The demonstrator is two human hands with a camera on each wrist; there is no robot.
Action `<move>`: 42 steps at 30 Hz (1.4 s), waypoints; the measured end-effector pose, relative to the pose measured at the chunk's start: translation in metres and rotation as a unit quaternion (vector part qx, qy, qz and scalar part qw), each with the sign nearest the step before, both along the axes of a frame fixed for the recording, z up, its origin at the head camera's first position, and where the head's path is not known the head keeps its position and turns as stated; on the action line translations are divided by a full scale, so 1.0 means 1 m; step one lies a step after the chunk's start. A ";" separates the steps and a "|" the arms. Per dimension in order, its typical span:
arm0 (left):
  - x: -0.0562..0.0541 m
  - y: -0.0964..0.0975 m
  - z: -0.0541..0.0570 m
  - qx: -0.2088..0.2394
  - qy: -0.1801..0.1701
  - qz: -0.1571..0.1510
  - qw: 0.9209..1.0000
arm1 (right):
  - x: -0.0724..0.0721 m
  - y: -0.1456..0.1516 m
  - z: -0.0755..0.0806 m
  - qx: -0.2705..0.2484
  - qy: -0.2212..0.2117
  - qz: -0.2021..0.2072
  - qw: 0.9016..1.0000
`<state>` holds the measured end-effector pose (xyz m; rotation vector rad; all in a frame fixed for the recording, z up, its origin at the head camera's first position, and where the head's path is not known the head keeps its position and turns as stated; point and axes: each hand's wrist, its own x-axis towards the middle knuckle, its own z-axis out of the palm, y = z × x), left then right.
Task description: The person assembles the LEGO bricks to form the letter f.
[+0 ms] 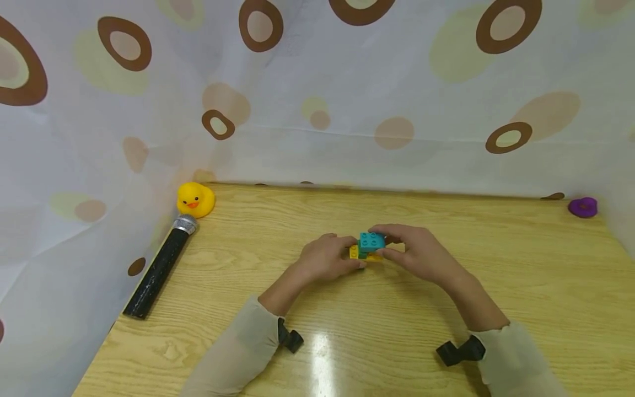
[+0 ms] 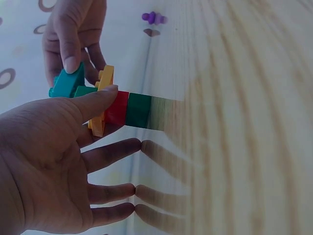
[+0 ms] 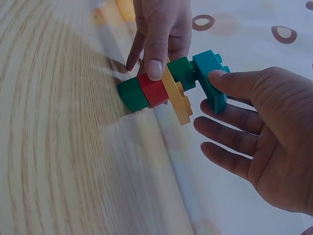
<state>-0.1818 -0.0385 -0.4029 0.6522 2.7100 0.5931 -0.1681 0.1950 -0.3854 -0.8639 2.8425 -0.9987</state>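
Observation:
A short tower of toy bricks stands upright on the table between the hands. From the table up come a dark green brick (image 3: 133, 95), a red brick (image 3: 152, 90), a long yellow brick (image 3: 177, 98) and another green brick (image 3: 180, 72). My left hand (image 1: 324, 258) grips the tower around the red and yellow bricks between thumb and index finger, its other fingers spread. With thumb and fingers my right hand (image 1: 421, 253) pinches a teal brick (image 1: 371, 241), rounded at one end. It sits tilted at the upper green brick; whether they are joined I cannot tell.
At the left edge of the wooden table (image 1: 317, 320) lie a black microphone (image 1: 161, 270) and a yellow rubber duck (image 1: 197, 200). A small purple object (image 1: 583, 207) is at the far right corner. A patterned curtain (image 1: 317, 71) hangs behind and on the sides.

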 end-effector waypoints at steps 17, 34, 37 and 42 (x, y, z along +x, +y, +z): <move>-0.001 0.001 -0.003 0.000 0.002 -0.006 1.000 | 0.005 -0.003 0.000 0.016 0.018 -0.004 1.000; -0.001 0.001 -0.003 -0.002 0.005 -0.003 1.000 | 0.009 -0.008 0.006 0.093 0.056 -0.025 0.994; -0.001 0.001 -0.003 -0.004 0.006 -0.003 1.000 | 0.009 -0.010 0.007 0.102 0.061 -0.027 0.993; -0.001 0.000 -0.003 -0.003 0.005 -0.005 1.000 | 0.011 -0.011 0.008 0.104 0.064 -0.026 0.992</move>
